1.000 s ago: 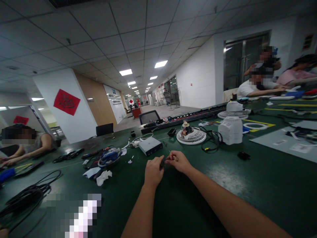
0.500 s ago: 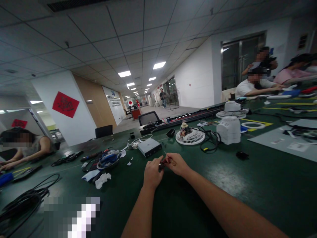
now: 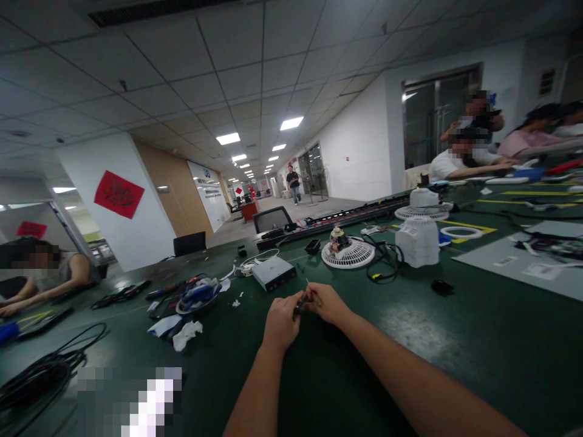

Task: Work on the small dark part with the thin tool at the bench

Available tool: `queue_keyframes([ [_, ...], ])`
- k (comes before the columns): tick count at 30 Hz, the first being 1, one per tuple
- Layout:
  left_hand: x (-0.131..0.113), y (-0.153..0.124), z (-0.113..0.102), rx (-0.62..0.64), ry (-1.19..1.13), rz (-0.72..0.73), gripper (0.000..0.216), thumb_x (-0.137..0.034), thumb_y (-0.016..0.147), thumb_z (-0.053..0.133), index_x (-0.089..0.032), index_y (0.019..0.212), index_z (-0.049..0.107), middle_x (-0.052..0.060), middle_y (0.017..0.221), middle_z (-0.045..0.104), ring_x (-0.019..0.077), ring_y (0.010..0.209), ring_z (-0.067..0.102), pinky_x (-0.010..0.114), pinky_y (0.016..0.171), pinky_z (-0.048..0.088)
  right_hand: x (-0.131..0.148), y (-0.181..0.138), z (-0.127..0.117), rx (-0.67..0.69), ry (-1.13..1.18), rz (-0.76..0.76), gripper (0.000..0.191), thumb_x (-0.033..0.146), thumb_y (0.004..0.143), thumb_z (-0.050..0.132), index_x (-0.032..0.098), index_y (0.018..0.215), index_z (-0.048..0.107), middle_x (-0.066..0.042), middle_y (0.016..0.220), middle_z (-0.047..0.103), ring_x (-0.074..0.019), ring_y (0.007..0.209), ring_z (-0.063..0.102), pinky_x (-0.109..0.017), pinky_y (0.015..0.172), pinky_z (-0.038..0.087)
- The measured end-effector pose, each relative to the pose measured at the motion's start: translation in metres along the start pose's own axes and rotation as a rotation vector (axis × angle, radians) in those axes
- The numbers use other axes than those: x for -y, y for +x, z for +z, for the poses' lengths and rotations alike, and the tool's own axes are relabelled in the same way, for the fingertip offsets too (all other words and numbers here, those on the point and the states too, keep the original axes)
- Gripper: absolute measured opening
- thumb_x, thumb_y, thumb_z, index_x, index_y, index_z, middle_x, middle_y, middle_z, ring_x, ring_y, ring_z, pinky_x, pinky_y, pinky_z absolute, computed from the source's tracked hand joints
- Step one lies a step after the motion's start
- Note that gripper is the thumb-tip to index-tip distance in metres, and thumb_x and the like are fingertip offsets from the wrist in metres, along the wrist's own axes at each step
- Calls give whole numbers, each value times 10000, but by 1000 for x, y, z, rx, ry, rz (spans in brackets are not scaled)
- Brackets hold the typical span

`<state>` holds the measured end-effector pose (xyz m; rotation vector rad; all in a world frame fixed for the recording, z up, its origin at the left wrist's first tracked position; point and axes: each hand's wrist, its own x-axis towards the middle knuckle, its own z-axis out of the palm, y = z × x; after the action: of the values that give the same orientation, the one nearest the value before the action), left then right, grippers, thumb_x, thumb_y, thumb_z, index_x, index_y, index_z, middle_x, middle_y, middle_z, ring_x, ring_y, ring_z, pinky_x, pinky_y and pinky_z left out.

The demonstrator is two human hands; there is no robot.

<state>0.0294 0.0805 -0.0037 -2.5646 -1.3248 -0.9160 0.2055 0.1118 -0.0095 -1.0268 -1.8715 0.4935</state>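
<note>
Over the green table, my left hand (image 3: 283, 317) is closed on a small dark part (image 3: 298, 307), mostly hidden by the fingers. My right hand (image 3: 328, 303) meets it fingertip to fingertip, closed on a thin tool with a yellowish-brown handle (image 3: 317, 298); a slim shaft points up from it, and its kind is not clear. Just beyond my hands lies a grey metal box with a black front (image 3: 274, 273). Behind and to the right, a round white fan grille (image 3: 350, 255) lies flat with a bare motor (image 3: 337, 240) on top.
A white plastic housing (image 3: 417, 243) stands right of the grille, with black cable (image 3: 386, 266) between. A small black piece (image 3: 441, 286) lies nearer. On the left are a bowl with blue cloth (image 3: 198, 297), crumpled tissue (image 3: 187, 336) and coiled cable (image 3: 43, 370). Other people sit at both sides.
My hands stay together in nearly the same place, with a slight shift of the fingers. The camera view has moved a little. A person in the far corridor has come closer.
</note>
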Motion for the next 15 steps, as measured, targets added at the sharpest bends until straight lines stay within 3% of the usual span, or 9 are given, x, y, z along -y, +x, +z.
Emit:
queue_keyframes([
  [7, 0, 1, 0, -1, -22, 48, 629, 10, 729, 510, -223, 1313, 486, 37, 1114, 673, 199, 959, 583, 369, 903, 437, 4, 1, -2, 3, 31, 26, 204, 182, 613, 721, 189, 644, 520, 28, 648, 590, -133, 599, 510, -235, 558, 352],
  [15, 0, 1, 0, -104, -60, 58, 568, -30, 788, 516, -221, 1321, 476, 53, 1150, 656, 191, 993, 590, 371, 921, 447, -4, 5, 16, -9, 810, 277, 396, 259, 505, 806, 193, 613, 431, 6, 710, 661, -135, 628, 611, -254, 593, 467],
])
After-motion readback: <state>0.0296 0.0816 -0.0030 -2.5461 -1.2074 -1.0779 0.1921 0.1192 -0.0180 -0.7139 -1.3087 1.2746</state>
